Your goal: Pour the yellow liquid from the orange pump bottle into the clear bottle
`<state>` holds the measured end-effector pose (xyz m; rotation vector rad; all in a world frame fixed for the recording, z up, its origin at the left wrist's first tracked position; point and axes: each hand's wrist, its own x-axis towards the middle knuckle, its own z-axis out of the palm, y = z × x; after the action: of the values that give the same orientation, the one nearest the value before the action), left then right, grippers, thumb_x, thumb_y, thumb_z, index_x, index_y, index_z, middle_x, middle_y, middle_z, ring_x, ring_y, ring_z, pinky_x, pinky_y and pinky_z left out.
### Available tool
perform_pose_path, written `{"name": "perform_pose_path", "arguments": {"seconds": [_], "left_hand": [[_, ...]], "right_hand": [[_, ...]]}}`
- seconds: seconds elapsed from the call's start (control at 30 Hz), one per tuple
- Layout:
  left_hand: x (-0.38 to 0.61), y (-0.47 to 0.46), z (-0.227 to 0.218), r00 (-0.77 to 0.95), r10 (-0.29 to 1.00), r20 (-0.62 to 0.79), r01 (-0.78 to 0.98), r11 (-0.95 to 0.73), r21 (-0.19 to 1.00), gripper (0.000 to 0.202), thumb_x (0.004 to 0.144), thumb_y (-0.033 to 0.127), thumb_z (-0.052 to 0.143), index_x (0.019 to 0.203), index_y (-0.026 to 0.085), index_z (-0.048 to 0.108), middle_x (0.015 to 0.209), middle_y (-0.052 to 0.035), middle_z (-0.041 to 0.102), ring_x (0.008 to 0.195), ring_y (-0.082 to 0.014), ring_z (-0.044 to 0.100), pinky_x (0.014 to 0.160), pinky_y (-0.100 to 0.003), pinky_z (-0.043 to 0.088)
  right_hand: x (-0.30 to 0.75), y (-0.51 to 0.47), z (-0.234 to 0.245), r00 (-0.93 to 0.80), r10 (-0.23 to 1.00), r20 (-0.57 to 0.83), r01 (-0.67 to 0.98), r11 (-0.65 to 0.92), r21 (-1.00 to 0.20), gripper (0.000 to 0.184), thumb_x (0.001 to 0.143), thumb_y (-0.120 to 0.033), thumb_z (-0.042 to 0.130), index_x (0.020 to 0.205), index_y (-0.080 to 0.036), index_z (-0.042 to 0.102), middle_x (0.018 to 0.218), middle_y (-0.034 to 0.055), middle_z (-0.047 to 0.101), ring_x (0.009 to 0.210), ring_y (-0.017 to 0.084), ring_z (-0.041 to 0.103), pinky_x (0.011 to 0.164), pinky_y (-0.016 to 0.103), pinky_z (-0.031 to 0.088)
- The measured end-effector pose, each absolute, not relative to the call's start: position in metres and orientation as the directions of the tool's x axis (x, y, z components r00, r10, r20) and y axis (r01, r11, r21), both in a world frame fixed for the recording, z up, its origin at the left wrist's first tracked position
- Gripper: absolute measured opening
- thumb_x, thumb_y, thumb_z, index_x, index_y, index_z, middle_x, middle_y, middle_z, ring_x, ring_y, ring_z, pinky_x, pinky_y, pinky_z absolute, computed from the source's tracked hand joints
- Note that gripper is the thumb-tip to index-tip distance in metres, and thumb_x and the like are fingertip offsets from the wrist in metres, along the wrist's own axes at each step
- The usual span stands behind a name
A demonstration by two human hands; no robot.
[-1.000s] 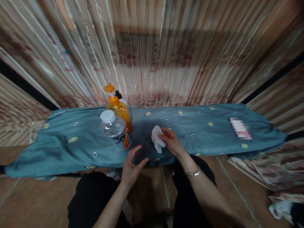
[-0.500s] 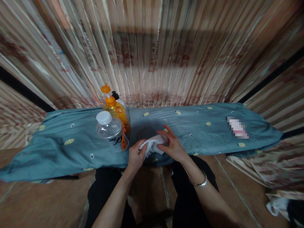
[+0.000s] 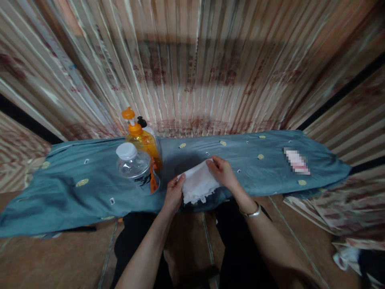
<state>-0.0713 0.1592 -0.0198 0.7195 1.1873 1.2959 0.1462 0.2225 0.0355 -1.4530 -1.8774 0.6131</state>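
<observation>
A thin white cloth (image 3: 200, 182) with a ragged, lace-like lower edge is spread between my two hands, over the front part of the covered surface. My left hand (image 3: 175, 192) pinches its left side, thumb on top. At the upper right corner, my right hand (image 3: 221, 170) grips it with bent fingers; a silver bangle circles that wrist. To the left of my left hand stands a clear plastic bottle (image 3: 136, 170) with a white cap and a black and orange label.
Behind the clear bottle are an orange pump bottle (image 3: 144, 142) and a black-topped bottle (image 3: 142, 122). A teal patterned cover (image 3: 99, 176) drapes the long surface. A blurred-out pink and white item (image 3: 296, 161) lies at right. Striped curtains (image 3: 180, 68) hang behind and at both sides.
The white cloth was bunched and is now opened out flat between my hands. My right hand has gone from spread fingers to a grip on its corner.
</observation>
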Motion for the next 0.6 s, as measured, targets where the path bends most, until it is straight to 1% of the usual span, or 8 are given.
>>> {"name": "perform_pose_path", "arguments": {"seconds": [0.07, 0.13, 0.17, 0.23, 0.33, 0.4, 0.47, 0.6], "left_hand": [[-0.072, 0.159, -0.023, -0.145, 0.954, -0.262, -0.328, 0.204, 0.922, 0.043, 0.103, 0.046, 0.074, 0.137, 0.020, 0.068, 0.134, -0.0113, 0.073, 0.111, -0.0262, 0.075, 0.093, -0.048, 0.066], [-0.077, 0.155, -0.027, -0.181, 0.951, -0.251, -0.306, 0.189, 0.933, 0.045, 0.103, 0.045, 0.074, 0.140, 0.021, 0.066, 0.138, -0.0118, 0.071, 0.114, -0.0271, 0.074, 0.096, -0.050, 0.066], [-0.079, 0.152, -0.030, -0.202, 0.951, -0.235, -0.288, 0.171, 0.942, 0.047, 0.103, 0.045, 0.074, 0.142, 0.021, 0.066, 0.141, -0.0122, 0.070, 0.118, -0.0282, 0.073, 0.098, -0.052, 0.065], [-0.084, 0.142, -0.035, -0.238, 0.954, -0.183, -0.238, 0.126, 0.963, 0.049, 0.102, 0.043, 0.075, 0.144, 0.022, 0.065, 0.147, -0.0131, 0.068, 0.127, -0.0310, 0.071, 0.106, -0.057, 0.062], [-0.089, 0.126, -0.042, -0.258, 0.963, -0.083, -0.136, 0.049, 0.990, 0.053, 0.100, 0.043, 0.077, 0.147, 0.022, 0.064, 0.154, -0.0141, 0.064, 0.137, -0.0346, 0.066, 0.113, -0.062, 0.057], [-0.093, 0.117, -0.043, -0.253, 0.967, -0.016, -0.057, 0.002, 0.998, 0.053, 0.100, 0.043, 0.077, 0.147, 0.022, 0.064, 0.155, -0.0142, 0.064, 0.137, -0.0349, 0.066, 0.113, -0.063, 0.057], [-0.101, 0.109, -0.041, -0.240, 0.969, 0.061, 0.032, -0.054, 0.998, 0.053, 0.100, 0.044, 0.077, 0.146, 0.022, 0.064, 0.152, -0.0140, 0.066, 0.135, -0.0343, 0.067, 0.112, -0.062, 0.058], [-0.125, 0.099, -0.033, -0.189, 0.957, 0.222, 0.225, -0.178, 0.958, 0.046, 0.100, 0.048, 0.077, 0.137, 0.021, 0.069, 0.138, -0.0114, 0.072, 0.121, -0.0294, 0.072, 0.108, -0.057, 0.060]], "right_hand": [[0.142, 0.242, 0.029, -0.144, 0.967, 0.212, 0.685, 0.252, -0.684, 0.028, 0.103, -0.043, 0.062, 0.084, -0.024, 0.069, 0.072, 0.0015, 0.071, 0.070, 0.021, 0.069, 0.068, 0.028, 0.052], [0.139, 0.257, 0.018, -0.129, 0.973, 0.193, 0.724, 0.226, -0.652, 0.013, 0.101, -0.035, 0.066, 0.099, -0.024, 0.073, 0.085, 0.0050, 0.080, 0.081, 0.025, 0.076, 0.075, 0.031, 0.056], [0.138, 0.261, 0.011, -0.122, 0.976, 0.182, 0.741, 0.212, -0.637, 0.015, 0.099, -0.031, 0.068, 0.110, -0.024, 0.074, 0.093, 0.0075, 0.083, 0.087, 0.027, 0.078, 0.080, 0.033, 0.058], [0.136, 0.265, -0.002, -0.118, 0.979, 0.166, 0.769, 0.195, -0.608, 0.030, 0.097, -0.025, 0.070, 0.126, -0.020, 0.073, 0.108, 0.0142, 0.085, 0.100, 0.032, 0.081, 0.090, 0.038, 0.062], [0.133, 0.261, -0.016, -0.134, 0.978, 0.160, 0.792, 0.203, -0.576, 0.036, 0.098, -0.022, 0.068, 0.132, -0.011, 0.073, 0.122, 0.0244, 0.083, 0.116, 0.038, 0.081, 0.104, 0.047, 0.062], [0.132, 0.258, -0.022, -0.152, 0.973, 0.171, 0.796, 0.224, -0.562, 0.037, 0.097, -0.021, 0.067, 0.133, -0.012, 0.074, 0.132, 0.0254, 0.081, 0.125, 0.038, 0.078, 0.112, 0.050, 0.059], [0.130, 0.255, -0.025, -0.167, 0.968, 0.190, 0.796, 0.246, -0.553, 0.040, 0.096, -0.019, 0.065, 0.135, -0.014, 0.074, 0.136, 0.0228, 0.080, 0.130, 0.037, 0.076, 0.117, 0.051, 0.057], [0.125, 0.249, -0.025, -0.176, 0.951, 0.255, 0.785, 0.291, -0.546, 0.045, 0.096, -0.020, 0.064, 0.139, -0.011, 0.071, 0.141, 0.0254, 0.077, 0.136, 0.039, 0.073, 0.121, 0.059, 0.055]]}}
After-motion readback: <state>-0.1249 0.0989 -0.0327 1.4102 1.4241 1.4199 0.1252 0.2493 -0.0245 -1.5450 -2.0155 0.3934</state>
